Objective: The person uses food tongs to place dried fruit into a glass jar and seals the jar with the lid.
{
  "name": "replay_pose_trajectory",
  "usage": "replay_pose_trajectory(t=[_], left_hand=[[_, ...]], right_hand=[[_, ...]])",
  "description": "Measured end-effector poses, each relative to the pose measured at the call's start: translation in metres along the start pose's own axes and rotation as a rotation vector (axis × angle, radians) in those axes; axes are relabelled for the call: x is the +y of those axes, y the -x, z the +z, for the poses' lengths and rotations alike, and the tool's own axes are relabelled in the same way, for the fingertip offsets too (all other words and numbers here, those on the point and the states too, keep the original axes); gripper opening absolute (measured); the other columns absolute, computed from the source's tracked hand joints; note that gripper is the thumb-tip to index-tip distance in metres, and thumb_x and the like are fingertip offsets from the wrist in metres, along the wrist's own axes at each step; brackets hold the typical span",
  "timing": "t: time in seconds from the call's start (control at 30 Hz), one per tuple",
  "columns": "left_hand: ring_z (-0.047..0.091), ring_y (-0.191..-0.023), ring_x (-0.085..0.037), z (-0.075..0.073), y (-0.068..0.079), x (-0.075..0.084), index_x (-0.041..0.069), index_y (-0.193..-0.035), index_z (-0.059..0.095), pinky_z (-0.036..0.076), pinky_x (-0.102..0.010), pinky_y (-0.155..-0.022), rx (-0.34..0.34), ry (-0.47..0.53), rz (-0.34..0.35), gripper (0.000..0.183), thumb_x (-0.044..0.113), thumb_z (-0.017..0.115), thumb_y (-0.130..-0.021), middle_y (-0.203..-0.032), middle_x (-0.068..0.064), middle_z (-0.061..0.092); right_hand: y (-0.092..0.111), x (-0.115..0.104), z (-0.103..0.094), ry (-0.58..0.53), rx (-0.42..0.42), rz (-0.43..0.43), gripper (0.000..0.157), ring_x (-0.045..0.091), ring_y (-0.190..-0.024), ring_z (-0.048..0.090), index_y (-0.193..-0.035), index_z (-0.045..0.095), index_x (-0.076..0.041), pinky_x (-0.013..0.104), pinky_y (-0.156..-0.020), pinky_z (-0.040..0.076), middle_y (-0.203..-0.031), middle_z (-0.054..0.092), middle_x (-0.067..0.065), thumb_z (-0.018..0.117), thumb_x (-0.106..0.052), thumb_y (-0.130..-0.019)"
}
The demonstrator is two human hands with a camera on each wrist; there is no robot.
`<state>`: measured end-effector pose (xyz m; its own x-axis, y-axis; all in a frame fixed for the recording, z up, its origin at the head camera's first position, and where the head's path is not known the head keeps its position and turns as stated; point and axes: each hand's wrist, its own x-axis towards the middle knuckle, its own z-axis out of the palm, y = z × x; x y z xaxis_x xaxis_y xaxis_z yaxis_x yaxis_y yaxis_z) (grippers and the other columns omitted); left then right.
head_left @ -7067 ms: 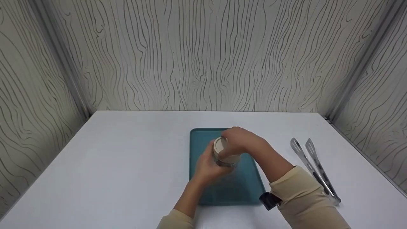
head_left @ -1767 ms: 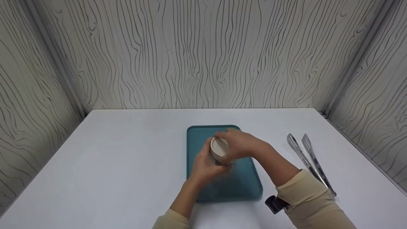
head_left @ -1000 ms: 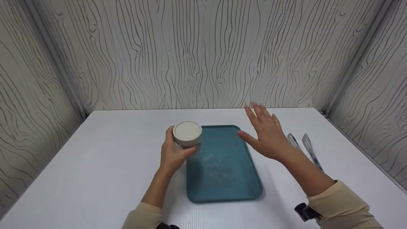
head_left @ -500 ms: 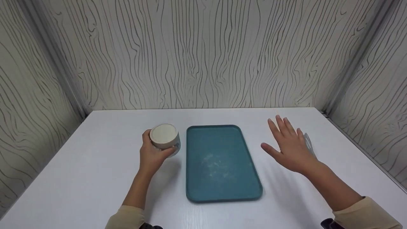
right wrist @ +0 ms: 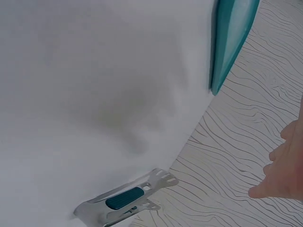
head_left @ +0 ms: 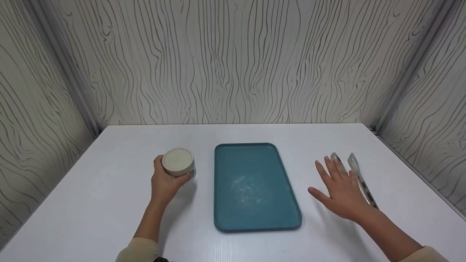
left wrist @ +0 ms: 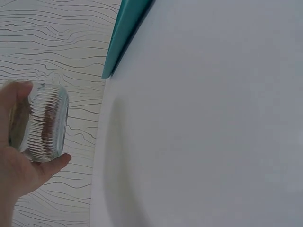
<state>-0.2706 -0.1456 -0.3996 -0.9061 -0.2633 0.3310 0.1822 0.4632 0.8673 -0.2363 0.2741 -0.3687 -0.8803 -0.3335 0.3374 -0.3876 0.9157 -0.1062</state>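
Note:
My left hand [head_left: 166, 185] grips a ribbed clear glass jar [left wrist: 45, 124] with a round cream lid [head_left: 177, 160], its fingers and thumb around the side. Something reddish brown shows through the glass in the left wrist view. The jar is held over the white table, left of the teal tray [head_left: 255, 171]. On the right, my right hand [head_left: 342, 193] is spread flat above the table with nothing in it. It overlaps the metal tongs [head_left: 364, 185] in the head view, partly hiding them. Dark teal grip inserts show on the tongs [right wrist: 128, 197] in the right wrist view.
Pale whitish marks lie on the middle of the tray. The white table [head_left: 109, 189] reaches back to a wood-grain patterned wall [head_left: 218, 65], with similar panels at both sides.
Both hands held the jar over the tray earlier. The right hand has let go and moved right, over the tongs; the left has carried the jar to the tray's left.

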Motion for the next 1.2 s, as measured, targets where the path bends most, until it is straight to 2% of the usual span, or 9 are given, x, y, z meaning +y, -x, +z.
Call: replay_pose_trajectory(t=[0.13, 0.37, 0.5, 0.7, 0.97, 1.2], left_hand=[[0.034, -0.116, -0.028, 0.001, 0.001, -0.006, 0.011, -0.123, 0.025, 0.026, -0.046, -0.093, -0.001, 0.006, -0.008, 0.083, 0.018, 0.077, -0.059, -0.127, -0.011, 0.037], [0.033, -0.117, -0.029, 0.007, 0.002, -0.015, 0.010, -0.124, 0.024, 0.026, -0.049, -0.093, -0.028, -0.007, -0.054, 0.084, 0.021, 0.077, -0.060, -0.128, -0.012, 0.036], [0.032, -0.117, -0.030, 0.009, 0.001, -0.018, 0.010, -0.123, 0.024, 0.025, -0.049, -0.093, -0.037, -0.013, -0.051, 0.084, 0.019, 0.077, -0.059, -0.128, -0.013, 0.036], [0.033, -0.117, -0.032, 0.009, 0.001, -0.022, 0.011, -0.122, 0.023, 0.024, -0.049, -0.094, -0.086, 0.035, -0.026, 0.082, 0.016, 0.078, -0.060, -0.128, -0.014, 0.036], [0.029, -0.119, -0.034, 0.010, 0.002, -0.027, 0.010, -0.122, 0.020, 0.021, -0.049, -0.096, -0.140, 0.018, -0.049, 0.084, 0.015, 0.077, -0.061, -0.129, -0.017, 0.033], [0.026, -0.120, -0.033, 0.010, 0.002, -0.028, 0.009, -0.126, 0.017, 0.019, -0.049, -0.096, -0.188, 0.008, -0.083, 0.089, 0.019, 0.077, -0.062, -0.130, -0.017, 0.030]], right_hand=[[0.007, 0.003, 0.007, -0.007, -0.031, 0.024, 0.071, 0.034, -0.127, 0.002, -0.135, 0.024, -0.004, 0.060, -0.092, 0.005, -0.139, 0.013, 0.021, 0.044, -0.048, -0.084], [0.016, 0.005, 0.015, -0.028, -0.068, 0.050, 0.071, 0.029, -0.128, -0.005, -0.135, 0.024, -0.004, 0.060, -0.092, 0.002, -0.140, 0.012, 0.021, 0.044, -0.049, -0.083], [0.019, 0.005, 0.017, -0.014, -0.078, 0.054, 0.071, 0.029, -0.128, -0.003, -0.135, 0.025, -0.004, 0.061, -0.091, 0.004, -0.140, 0.012, 0.020, 0.044, -0.049, -0.084], [0.020, 0.004, 0.018, -0.011, -0.086, 0.053, 0.070, 0.028, -0.128, -0.002, -0.135, 0.025, -0.006, 0.061, -0.091, 0.004, -0.140, 0.014, 0.019, 0.044, -0.049, -0.084], [0.018, -0.001, 0.019, -0.031, -0.091, 0.055, 0.070, 0.032, -0.128, 0.003, -0.135, 0.026, -0.005, 0.061, -0.092, 0.001, -0.139, 0.015, 0.019, 0.046, -0.048, -0.083], [0.018, -0.005, 0.019, -0.058, -0.105, 0.057, 0.070, 0.029, -0.128, 0.000, -0.135, 0.026, -0.006, 0.060, -0.092, 0.001, -0.140, 0.014, 0.019, 0.047, -0.048, -0.083]])
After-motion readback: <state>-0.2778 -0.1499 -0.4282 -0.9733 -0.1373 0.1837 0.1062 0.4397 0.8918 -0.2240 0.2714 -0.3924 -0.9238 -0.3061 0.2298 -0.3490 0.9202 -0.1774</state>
